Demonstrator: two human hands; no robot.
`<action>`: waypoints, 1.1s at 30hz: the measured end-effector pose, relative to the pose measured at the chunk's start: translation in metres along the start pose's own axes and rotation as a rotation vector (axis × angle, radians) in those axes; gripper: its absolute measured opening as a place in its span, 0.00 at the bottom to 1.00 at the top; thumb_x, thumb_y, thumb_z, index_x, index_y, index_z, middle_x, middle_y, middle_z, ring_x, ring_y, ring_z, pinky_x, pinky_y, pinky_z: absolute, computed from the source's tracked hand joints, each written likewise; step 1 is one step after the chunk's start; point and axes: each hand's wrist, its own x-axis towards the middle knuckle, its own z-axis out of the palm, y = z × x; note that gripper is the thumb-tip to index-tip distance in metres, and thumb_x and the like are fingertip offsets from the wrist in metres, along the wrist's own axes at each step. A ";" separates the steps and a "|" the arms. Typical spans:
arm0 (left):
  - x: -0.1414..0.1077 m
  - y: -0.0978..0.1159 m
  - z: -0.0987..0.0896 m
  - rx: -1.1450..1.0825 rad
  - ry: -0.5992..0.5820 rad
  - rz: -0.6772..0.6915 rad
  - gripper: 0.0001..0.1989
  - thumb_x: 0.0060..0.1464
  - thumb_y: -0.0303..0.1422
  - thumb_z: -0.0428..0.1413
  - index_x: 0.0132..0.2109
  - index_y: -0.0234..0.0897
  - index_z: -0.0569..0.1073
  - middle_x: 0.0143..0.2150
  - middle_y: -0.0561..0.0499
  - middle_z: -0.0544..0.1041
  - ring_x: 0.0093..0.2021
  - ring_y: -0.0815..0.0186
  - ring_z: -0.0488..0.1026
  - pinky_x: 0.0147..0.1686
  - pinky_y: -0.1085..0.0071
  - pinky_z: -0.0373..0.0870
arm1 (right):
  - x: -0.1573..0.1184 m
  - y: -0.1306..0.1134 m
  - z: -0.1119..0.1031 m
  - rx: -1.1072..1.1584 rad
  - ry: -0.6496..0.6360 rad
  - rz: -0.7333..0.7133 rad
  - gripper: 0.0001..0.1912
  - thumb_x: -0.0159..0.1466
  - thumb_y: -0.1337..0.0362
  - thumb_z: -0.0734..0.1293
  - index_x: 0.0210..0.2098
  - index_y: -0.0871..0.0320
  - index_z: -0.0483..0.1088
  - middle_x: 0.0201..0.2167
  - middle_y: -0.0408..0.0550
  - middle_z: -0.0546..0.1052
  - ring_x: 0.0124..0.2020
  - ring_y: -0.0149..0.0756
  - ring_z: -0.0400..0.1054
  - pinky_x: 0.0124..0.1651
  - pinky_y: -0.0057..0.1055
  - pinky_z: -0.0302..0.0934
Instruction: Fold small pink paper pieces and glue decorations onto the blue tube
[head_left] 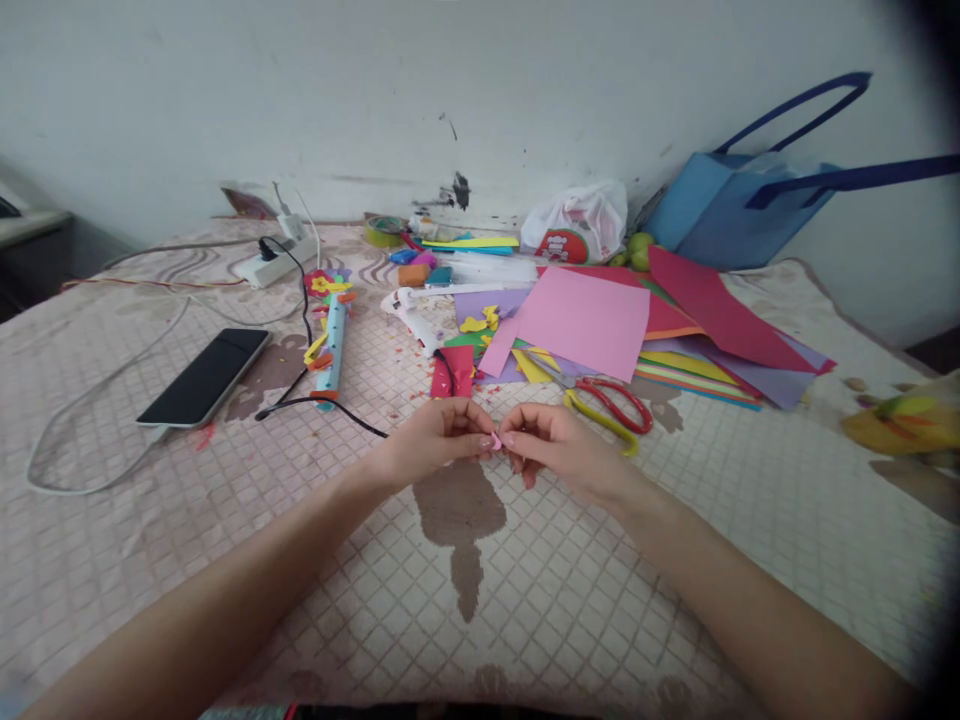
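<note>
A small pink paper piece (496,440) is pinched between the fingertips of both hands, low over the patterned tablecloth. My left hand (450,432) grips it from the left with thumb and finger closed. From the right, my right hand (546,440) holds its other side, fingers curled. Just beyond the hands lie a red paper piece (453,372), red-handled scissors (619,400) and yellow-handled scissors (600,420). A white glue gun (414,322) rests behind my left hand, its black cable running past it. A pink sheet (585,322) tops the coloured papers.
On the left are a phone (206,378) on a white cable, a light-blue decorated strip (332,345) and a power strip (277,262). Toward the wall sit a plastic bag (577,225) and a blue bag (739,210). A yellow bundle (904,422) lies far right.
</note>
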 end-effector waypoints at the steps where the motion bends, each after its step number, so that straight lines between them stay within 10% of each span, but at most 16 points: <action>1: 0.000 0.001 0.000 -0.004 0.001 -0.007 0.09 0.46 0.30 0.60 0.34 0.31 0.70 0.27 0.52 0.74 0.28 0.74 0.69 0.29 0.76 0.63 | 0.000 0.000 0.000 0.013 -0.007 0.003 0.07 0.58 0.62 0.65 0.29 0.60 0.66 0.20 0.40 0.68 0.22 0.25 0.63 0.21 0.22 0.63; 33: 0.000 0.001 -0.001 0.079 0.019 -0.042 0.09 0.49 0.32 0.57 0.37 0.31 0.72 0.29 0.51 0.73 0.29 0.72 0.69 0.31 0.74 0.65 | 0.001 0.003 0.001 -0.085 0.035 -0.030 0.07 0.58 0.61 0.65 0.29 0.58 0.64 0.21 0.39 0.66 0.21 0.25 0.62 0.21 0.23 0.64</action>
